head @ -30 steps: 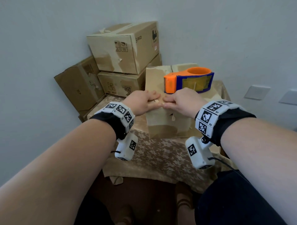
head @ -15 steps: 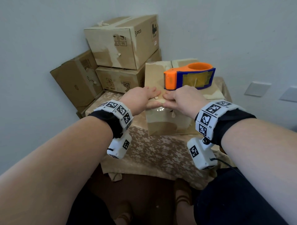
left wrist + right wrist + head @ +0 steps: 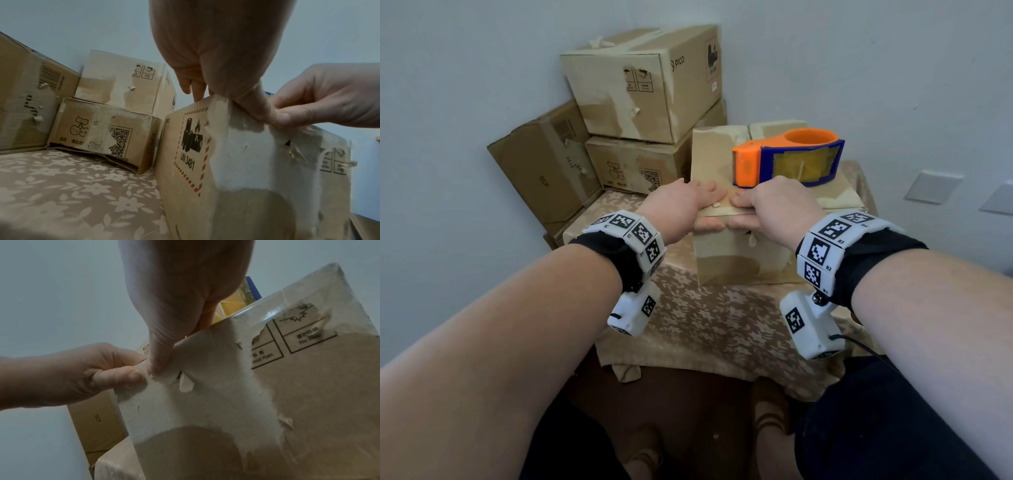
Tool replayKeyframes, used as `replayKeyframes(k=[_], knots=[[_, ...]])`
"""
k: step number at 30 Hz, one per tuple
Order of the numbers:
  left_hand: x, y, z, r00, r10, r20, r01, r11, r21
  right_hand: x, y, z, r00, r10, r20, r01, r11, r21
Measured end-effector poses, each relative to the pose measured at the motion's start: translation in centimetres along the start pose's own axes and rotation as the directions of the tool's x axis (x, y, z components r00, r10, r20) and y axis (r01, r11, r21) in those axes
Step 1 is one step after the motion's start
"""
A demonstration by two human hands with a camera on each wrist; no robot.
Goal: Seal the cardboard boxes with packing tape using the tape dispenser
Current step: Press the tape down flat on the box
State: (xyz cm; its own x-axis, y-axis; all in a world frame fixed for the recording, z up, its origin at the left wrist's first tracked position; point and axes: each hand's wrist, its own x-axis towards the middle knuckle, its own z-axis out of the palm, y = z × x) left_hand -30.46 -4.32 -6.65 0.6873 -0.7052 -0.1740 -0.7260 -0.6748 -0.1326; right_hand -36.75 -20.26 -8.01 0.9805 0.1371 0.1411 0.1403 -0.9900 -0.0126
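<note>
Nearest the camera, two bare forearms with marker-covered wristbands are stretched toward a small table (image 3: 722, 329) draped in a floral cloth. At the near top edge of the cardboard box (image 3: 736, 260) standing on that cloth, the left hand (image 3: 681, 209) and the right hand (image 3: 774, 209) are set side by side, almost touching each other. The edge is clamped by each hand: the fingers are laid flat on the top face while the thumbs (image 3: 709, 225) are pressed against the front face just below the rim, as is confirmed in both wrist views, where the two thumb tips meet on a pale, torn patch of the box front. Whether a strip of tape lies under the thumbs cannot be told. A hazard label marked UN 3481 (image 3: 191, 146) is seen on the box's left side face. Just behind the right hand, the orange and blue tape dispenser (image 3: 787, 159) is resting on the box top, untouched by either hand. Farther back, against the wall corner, three more boxes (image 3: 643, 85) are stacked, one of them leaning at the left.
</note>
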Motion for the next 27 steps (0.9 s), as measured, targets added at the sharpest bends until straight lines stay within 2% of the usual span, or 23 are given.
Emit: replayKeyframes(k=[5,12,15,18,21,24,27], knots=[[0.3,-0.5,0.4,1.0,0.01,-0.03,-0.011,1.0,-0.018,-0.1,-0.4,-0.1,0.999,0.036,0.0,-0.036,0.999,0.029],[1.0,-1.1,0.5,1.0,0.0,0.003,0.0,0.999,0.034,0.4,-1.0,-0.2,0.999,0.052,0.002,-0.052,0.999,-0.005],[1.2,-1.5,0.3,1.0,-0.012,0.014,0.012,0.999,0.048,0.6,-0.9,-0.2,0.999,0.026,0.037,-0.025,0.999,-0.036],[1.0,-2.2,0.1,0.998,-0.061,0.013,0.06,0.995,0.078,0.3,-0.4,-1.1,0.997,-0.006,0.083,0.003,0.999,0.035],[0.6,-2.6,-0.6,0.993,-0.109,-0.034,0.113,0.98,0.165,-0.5,0.7,-2.1,0.999,0.051,-0.009,-0.05,0.993,0.108],[0.7,-2.0,-1.6,0.991,-0.134,0.026,0.126,0.972,0.2,-1.6,1.9,-2.6,0.988,0.14,-0.072,-0.128,0.98,0.149],[1.1,-0.8,-1.9,0.993,-0.118,0.018,0.118,0.992,0.034,-2.1,2.8,-2.5,0.987,0.147,-0.068,-0.142,0.987,0.078]])
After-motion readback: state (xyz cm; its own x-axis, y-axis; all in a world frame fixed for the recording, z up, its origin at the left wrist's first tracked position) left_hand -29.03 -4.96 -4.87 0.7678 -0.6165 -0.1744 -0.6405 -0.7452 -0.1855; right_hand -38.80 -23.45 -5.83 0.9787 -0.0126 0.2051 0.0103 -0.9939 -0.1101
